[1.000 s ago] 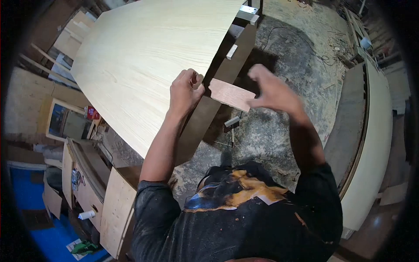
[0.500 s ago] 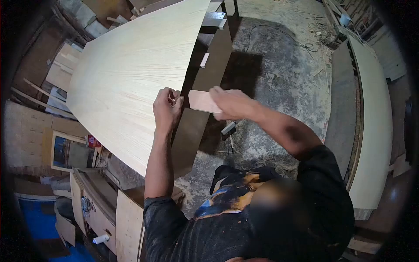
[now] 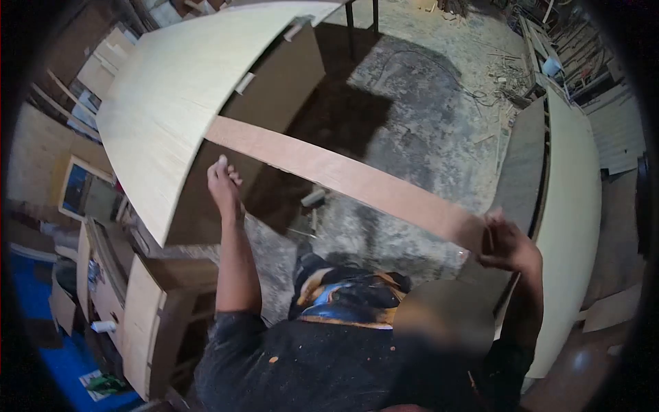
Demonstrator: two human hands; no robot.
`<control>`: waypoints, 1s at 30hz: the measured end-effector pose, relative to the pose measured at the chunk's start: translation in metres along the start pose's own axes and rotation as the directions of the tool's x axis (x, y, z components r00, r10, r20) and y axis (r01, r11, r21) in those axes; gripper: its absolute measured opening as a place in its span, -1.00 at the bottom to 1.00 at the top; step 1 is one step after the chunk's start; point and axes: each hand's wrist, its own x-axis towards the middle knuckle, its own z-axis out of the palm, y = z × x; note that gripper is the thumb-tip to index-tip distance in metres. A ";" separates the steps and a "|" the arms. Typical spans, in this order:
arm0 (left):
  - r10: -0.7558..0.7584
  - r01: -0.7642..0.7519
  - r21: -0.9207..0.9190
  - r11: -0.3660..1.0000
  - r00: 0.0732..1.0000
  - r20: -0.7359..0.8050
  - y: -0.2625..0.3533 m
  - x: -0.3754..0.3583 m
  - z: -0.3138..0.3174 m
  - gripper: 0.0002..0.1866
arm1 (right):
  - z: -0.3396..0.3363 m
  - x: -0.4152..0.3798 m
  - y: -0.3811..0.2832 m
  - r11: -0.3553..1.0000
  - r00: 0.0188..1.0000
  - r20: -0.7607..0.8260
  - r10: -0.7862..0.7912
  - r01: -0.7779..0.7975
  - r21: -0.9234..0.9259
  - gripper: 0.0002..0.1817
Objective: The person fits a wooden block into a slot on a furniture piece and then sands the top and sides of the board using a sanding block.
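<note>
A long, thin reddish-brown wooden strip (image 3: 343, 175) slants from the edge of the big pale wood-grain panel (image 3: 165, 89) down to the right. My right hand (image 3: 509, 244) is closed around the strip's near end. Whether the far end lies under the panel or against its edge is hard to tell. My left hand (image 3: 224, 185) is below the strip, close to the panel's edge, with loosely bent fingers apart and nothing visible in them. Small pale blocks, one of them a block (image 3: 244, 82), show along the panel's edge above a brown board side (image 3: 274, 82).
A second long pale panel (image 3: 570, 226) stands at the right. A tool with a grey head (image 3: 314, 199) is on the stained floor (image 3: 419, 103) beneath the strip. Wooden cabinet parts (image 3: 141, 323) stand at lower left; scraps and a cable (image 3: 460, 86) lie at the back.
My right hand has moved far right and toward me, drawing the strip out to a long length. My left hand has come off the panel's edge. The view has shifted.
</note>
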 end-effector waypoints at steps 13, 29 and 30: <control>-0.463 0.643 -0.157 0.749 0.679 0.570 -0.041 -0.352 0.210 -0.45 | -0.155 -0.313 0.256 0.701 0.792 -0.189 0.581 -0.604 -0.379 0.21; -0.496 0.660 0.517 0.545 -0.243 0.833 -0.073 -0.634 0.299 -0.35 | -0.113 -0.461 0.270 0.649 0.600 -0.414 0.684 -0.760 -0.028 0.28; -0.458 0.639 0.519 0.568 -0.279 0.844 -0.074 -0.648 0.298 -0.37 | -0.110 -0.451 0.269 0.655 0.668 -0.436 0.603 -0.726 -0.208 0.30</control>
